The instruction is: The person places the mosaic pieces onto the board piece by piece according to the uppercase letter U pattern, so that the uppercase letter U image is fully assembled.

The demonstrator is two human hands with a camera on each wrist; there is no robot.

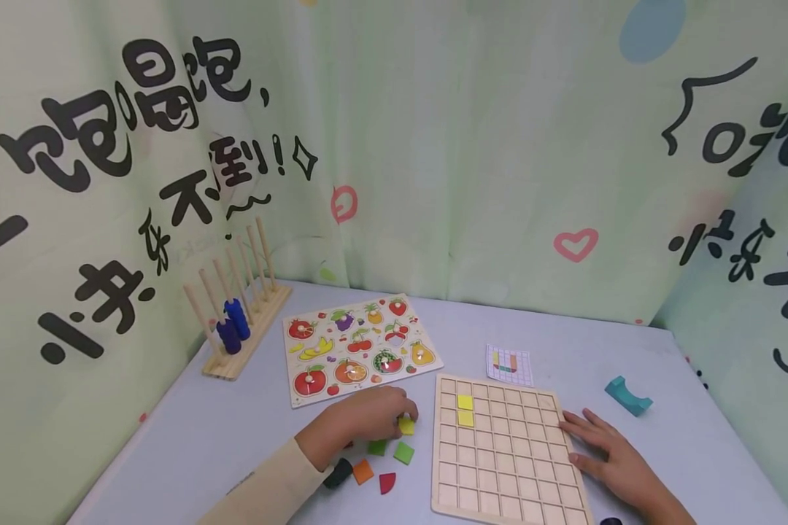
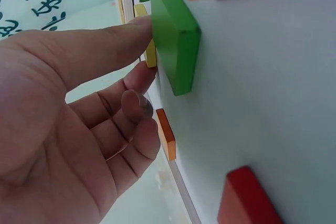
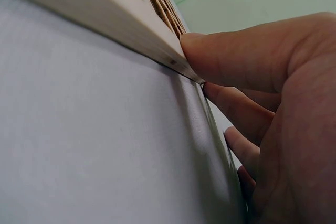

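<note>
In the head view my left hand point(image 1: 376, 412) pinches a yellow square tile point(image 1: 406, 426) between thumb and fingertips, low over the table. The left wrist view shows the thumb against that yellow tile point(image 2: 150, 53), with a green tile point(image 2: 176, 35) partly covering it. Beside the hand lie another green tile point(image 1: 403, 453), an orange tile point(image 1: 363, 471) and a red quarter-round piece point(image 1: 387, 483). A wooden grid board point(image 1: 499, 467) carries two yellow tiles point(image 1: 465, 410) near its upper left. My right hand point(image 1: 607, 456) touches the board's right edge, fingers fairly straight; its thumb point(image 3: 226, 59) meets the rim.
Behind the board lies a small pattern card point(image 1: 508, 366). A fruit puzzle point(image 1: 361, 350) is at the back left, next to a peg rack point(image 1: 252, 328) with blue pieces. On the right sits a teal arch block point(image 1: 627, 397). A dark piece point(image 1: 338, 474) lies by the left forearm.
</note>
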